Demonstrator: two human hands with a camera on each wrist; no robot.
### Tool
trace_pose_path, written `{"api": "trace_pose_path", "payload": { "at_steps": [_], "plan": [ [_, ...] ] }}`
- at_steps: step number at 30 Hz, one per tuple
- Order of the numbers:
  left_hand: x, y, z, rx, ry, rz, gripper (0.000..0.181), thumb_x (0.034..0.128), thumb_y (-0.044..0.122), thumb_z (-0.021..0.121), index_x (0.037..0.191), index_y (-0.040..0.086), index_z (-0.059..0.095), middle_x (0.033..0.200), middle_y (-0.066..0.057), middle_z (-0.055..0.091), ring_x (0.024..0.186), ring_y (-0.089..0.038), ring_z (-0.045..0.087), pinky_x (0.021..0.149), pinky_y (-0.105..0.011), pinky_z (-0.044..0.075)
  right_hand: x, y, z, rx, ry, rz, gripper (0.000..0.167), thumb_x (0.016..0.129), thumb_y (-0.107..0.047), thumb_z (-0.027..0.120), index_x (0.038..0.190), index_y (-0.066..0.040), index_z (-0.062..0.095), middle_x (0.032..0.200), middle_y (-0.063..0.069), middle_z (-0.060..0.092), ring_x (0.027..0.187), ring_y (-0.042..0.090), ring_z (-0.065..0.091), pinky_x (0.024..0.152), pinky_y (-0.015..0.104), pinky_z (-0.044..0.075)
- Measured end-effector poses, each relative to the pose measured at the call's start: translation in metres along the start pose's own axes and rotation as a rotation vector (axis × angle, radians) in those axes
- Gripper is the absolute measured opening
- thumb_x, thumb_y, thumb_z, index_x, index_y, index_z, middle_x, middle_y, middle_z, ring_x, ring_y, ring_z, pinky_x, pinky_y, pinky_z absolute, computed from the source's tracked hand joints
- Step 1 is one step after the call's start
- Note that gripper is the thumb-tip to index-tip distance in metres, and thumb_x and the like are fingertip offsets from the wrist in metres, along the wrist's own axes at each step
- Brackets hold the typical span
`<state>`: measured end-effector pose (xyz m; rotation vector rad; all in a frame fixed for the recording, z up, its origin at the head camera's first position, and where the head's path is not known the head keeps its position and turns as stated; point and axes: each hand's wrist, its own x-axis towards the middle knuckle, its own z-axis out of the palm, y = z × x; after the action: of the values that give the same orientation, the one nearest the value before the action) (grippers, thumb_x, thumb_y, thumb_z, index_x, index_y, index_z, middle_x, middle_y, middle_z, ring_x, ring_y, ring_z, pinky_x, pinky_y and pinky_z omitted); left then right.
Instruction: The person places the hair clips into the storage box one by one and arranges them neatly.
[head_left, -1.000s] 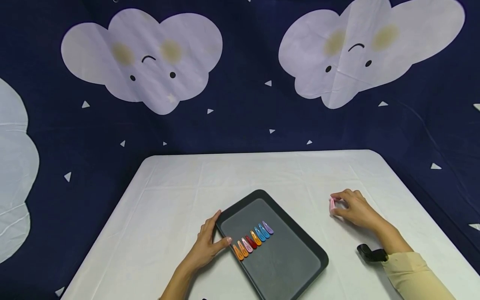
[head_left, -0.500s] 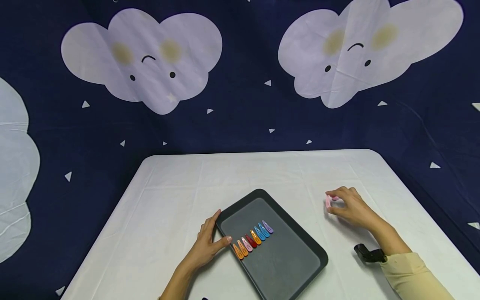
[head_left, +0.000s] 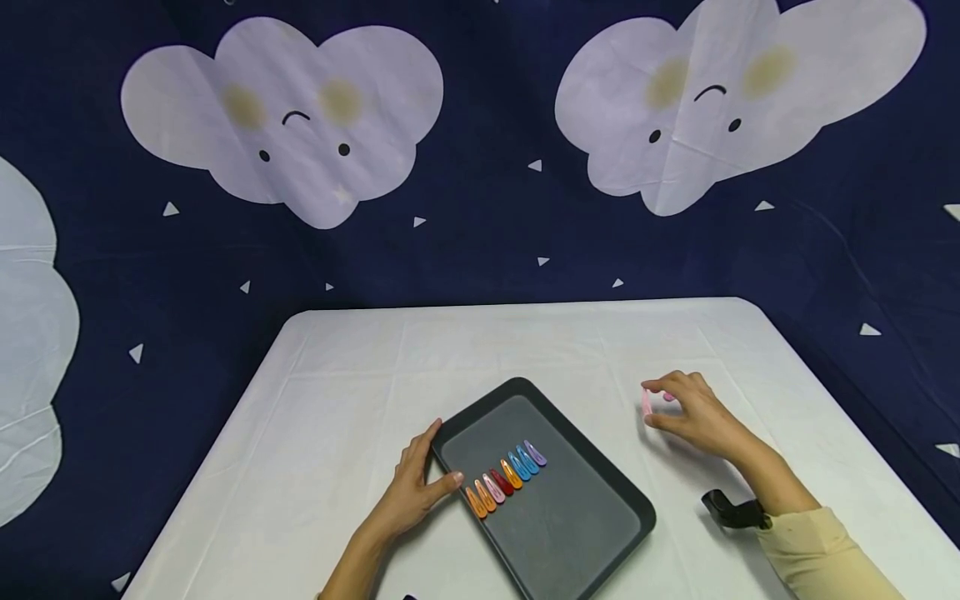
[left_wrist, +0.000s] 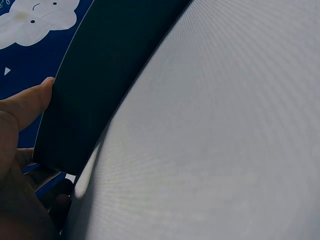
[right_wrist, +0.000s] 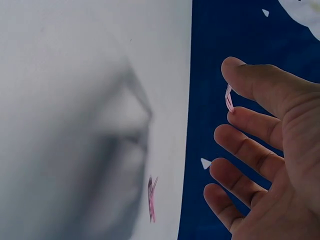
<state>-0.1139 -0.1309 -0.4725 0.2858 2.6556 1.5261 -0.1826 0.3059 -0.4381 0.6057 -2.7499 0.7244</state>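
Note:
A pink hair clip [head_left: 647, 403] is pinched between the thumb and index finger of my right hand [head_left: 693, 414], held just above the table right of the tray. The right wrist view shows the same hair clip [right_wrist: 229, 99] upright between the fingertips, the other fingers spread loosely. A second pink hair clip [right_wrist: 152, 200] lies on the tablecloth, partly hidden behind the hand in the head view. My left hand [head_left: 408, 487] grips the left corner of a dark grey tray [head_left: 573, 517], thumb at the rim. Several snap hair clips [head_left: 502, 482], orange, pink, red, blue and purple, form a slanting row in the tray.
The tray stands turned at an angle on a white-covered table [head_left: 360, 375]. A black wrist camera [head_left: 731, 510] sits on the right wrist, close over the cloth. Behind the table hangs a dark blue cloth [head_left: 495, 242] with clouds.
My right hand has moved left a little, toward the tray, with the pink hair clip; the second pink clip now shows apart behind it. The left hand and tray have stayed put.

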Motion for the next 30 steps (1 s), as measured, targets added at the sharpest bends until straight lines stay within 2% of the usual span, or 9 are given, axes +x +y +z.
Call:
{"api": "trace_pose_path", "payload": {
  "at_steps": [8, 15, 30],
  "plan": [
    [0.001, -0.001, 0.0, 0.002, -0.001, 0.004, 0.087, 0.081, 0.033, 0.073, 0.15, 0.014, 0.024, 0.146, -0.013, 0.037, 0.132, -0.03, 0.031, 0.104, -0.063, 0.017, 0.003, -0.012, 0.0, -0.01, 0.041, -0.049, 0.046, 0.071, -0.017, 0.08, 0.113, -0.008, 0.065, 0.103, 0.003, 0.062, 0.091, 0.014, 0.044, 0.076, 0.031, 0.036],
    [0.001, -0.001, 0.001, -0.015, -0.003, -0.009, 0.088, 0.0801, 0.033, 0.073, 0.151, 0.016, 0.024, 0.147, -0.01, 0.036, 0.133, -0.027, 0.029, 0.105, -0.061, 0.015, 0.005, -0.019, 0.002, -0.011, 0.067, -0.116, 0.047, 0.07, -0.015, 0.081, 0.113, -0.006, 0.065, 0.103, 0.005, 0.063, 0.094, 0.016, 0.043, 0.08, 0.031, 0.033],
    [0.001, 0.0, 0.001, -0.003, -0.004, -0.009, 0.087, 0.081, 0.031, 0.072, 0.151, 0.015, 0.023, 0.147, -0.01, 0.037, 0.132, -0.028, 0.029, 0.105, -0.062, 0.015, 0.009, -0.033, 0.003, -0.019, 0.059, -0.15, 0.05, 0.071, -0.018, 0.081, 0.116, -0.009, 0.064, 0.107, 0.003, 0.062, 0.096, 0.014, 0.043, 0.082, 0.029, 0.034]
  ]
}}
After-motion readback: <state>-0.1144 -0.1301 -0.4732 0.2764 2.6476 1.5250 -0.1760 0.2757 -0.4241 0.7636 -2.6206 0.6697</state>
